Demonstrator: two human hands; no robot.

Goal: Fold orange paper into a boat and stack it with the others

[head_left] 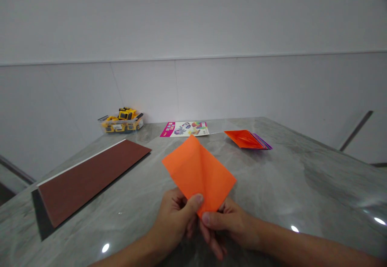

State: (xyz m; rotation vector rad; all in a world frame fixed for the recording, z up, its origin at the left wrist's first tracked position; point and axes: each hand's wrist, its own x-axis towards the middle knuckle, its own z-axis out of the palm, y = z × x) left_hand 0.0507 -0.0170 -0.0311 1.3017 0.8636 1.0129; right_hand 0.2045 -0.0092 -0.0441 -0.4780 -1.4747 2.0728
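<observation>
An orange sheet of paper is held up above the table, one corner pointing away and a crease running down its middle. Its near corner is pinched by both hands. My left hand grips the lower left edge, thumb on top and fingers behind the sheet. At the bottom corner my right hand presses its thumb on the paper, with the other fingers underneath. The thumbs lie close to each other. Part of the fingers is hidden behind the sheet.
A grey marbled table carries brown and dark boards at left. Farther back are a clear bin with yellow toy vehicles, a printed packet and a stack of coloured paper, orange on top. A white wall stands behind.
</observation>
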